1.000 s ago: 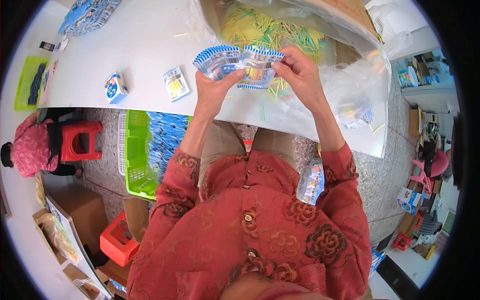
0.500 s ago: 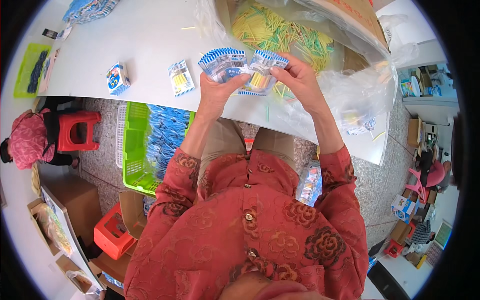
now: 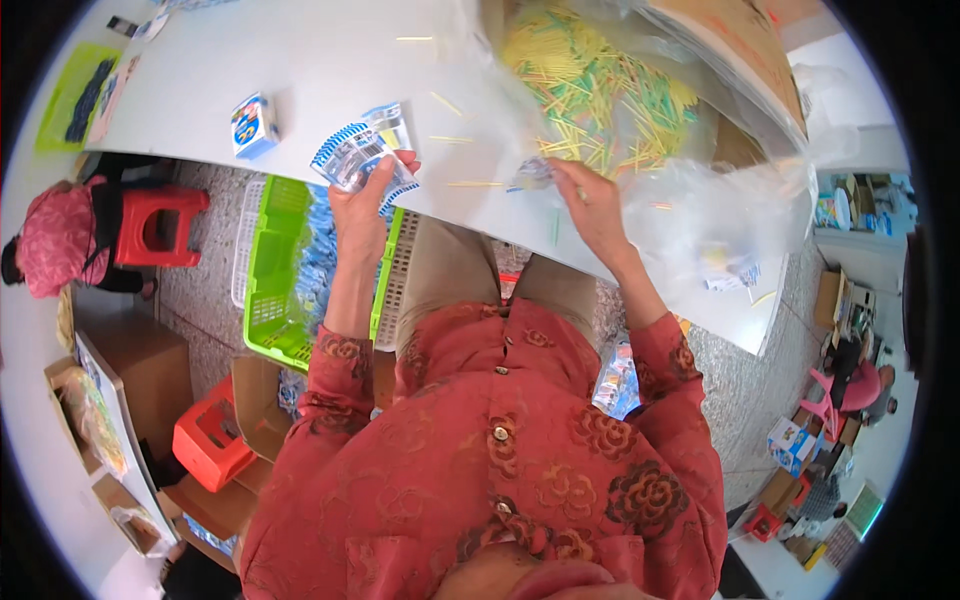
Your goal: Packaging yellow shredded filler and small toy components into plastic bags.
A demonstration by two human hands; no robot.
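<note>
My left hand (image 3: 362, 205) is closed on a fanned stack of small clear packets (image 3: 352, 158) with blue-and-white striped edges, over the table's near edge. Just beyond it lies a similar packet (image 3: 388, 124) with something yellowish inside, partly behind the fan. My right hand (image 3: 592, 198) has its fingers pinched on a single small clear packet (image 3: 534, 174), blurred and with a bluish edge, low over the table. Past the right hand, a heap of thin yellow and green sticks (image 3: 590, 85) lies in a clear plastic liner.
A cardboard box (image 3: 750, 60) holds the liner. Loose sticks (image 3: 452, 140) lie on the white table (image 3: 320, 50), with a small blue-and-white box (image 3: 255, 126) to the left. Below stands a green crate (image 3: 270, 300) of blue packets. A red stool (image 3: 160, 226) and a seated person are at far left.
My hands have moved apart. The left has shifted left with the fan of packets; the right has come away from it with one packet. The view has tilted slightly.
</note>
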